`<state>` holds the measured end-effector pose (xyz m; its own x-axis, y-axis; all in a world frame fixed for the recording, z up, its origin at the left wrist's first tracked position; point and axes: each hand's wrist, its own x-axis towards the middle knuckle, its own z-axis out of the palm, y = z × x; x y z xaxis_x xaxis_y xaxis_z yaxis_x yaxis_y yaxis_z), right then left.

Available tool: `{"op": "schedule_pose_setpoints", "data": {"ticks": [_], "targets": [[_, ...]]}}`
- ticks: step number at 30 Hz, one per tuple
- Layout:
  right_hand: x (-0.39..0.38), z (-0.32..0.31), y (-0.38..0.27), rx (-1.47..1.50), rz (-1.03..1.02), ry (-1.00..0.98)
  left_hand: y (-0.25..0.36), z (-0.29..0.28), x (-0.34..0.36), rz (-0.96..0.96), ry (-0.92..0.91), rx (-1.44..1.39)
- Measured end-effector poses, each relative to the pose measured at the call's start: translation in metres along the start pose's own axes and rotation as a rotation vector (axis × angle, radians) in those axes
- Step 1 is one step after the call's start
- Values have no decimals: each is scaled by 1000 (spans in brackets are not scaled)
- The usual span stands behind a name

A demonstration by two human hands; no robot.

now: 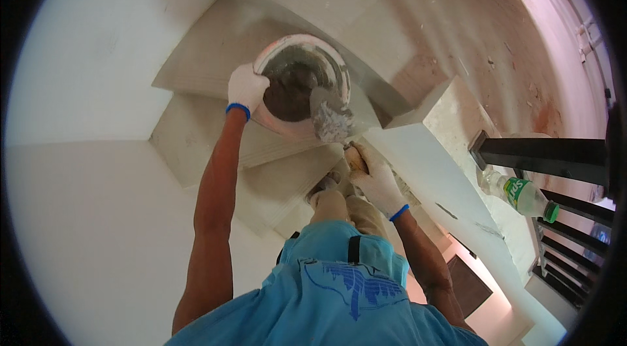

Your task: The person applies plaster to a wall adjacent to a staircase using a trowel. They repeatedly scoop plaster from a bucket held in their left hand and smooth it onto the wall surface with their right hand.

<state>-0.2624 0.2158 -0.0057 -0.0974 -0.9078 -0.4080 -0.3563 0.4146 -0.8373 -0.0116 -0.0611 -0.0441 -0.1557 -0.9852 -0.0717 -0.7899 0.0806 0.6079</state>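
Several pale stair steps point(196, 130) are winding around a white wall point(98, 52), and a low white parapet point(450, 170) is flanking them on the right. Dark railing bars point(542, 157) are being partly cut off by the frame's rim. A round pink pan point(302, 85) of grey mortar is being gripped at its rim by the gloved left hand point(246, 88). A plastic bottle point(519, 192) with a green cap is lying on the parapet. A trowel point(330, 121), loaded with mortar, is being grasped by the gloved right hand point(375, 179) at the pan's edge. Feet are being mostly hidden by that hand and the blue shirt point(339, 281).
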Motion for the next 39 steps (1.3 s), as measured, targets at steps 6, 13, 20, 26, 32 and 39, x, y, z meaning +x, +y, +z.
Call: {"op": "schedule_pose_setpoints", "data": {"ticks": [6,13,20,26,32,39], "targets": [[39,31,-6,-204,-60,117,1,3,-3,-16,17,-1],[79,42,-29,-474,-33,79,9,0,-6,20,-14,21],[101,44,-25,-638,-133,98,18,-2,-11,25,-14,57],[106,46,-31,-698,-153,102,20,-2,-11,29,-17,45],[113,47,-25,-740,-177,96,17,-2,-8,47,-21,48],[121,52,-8,-731,-172,64,24,-2,-11,50,-26,33]]}}
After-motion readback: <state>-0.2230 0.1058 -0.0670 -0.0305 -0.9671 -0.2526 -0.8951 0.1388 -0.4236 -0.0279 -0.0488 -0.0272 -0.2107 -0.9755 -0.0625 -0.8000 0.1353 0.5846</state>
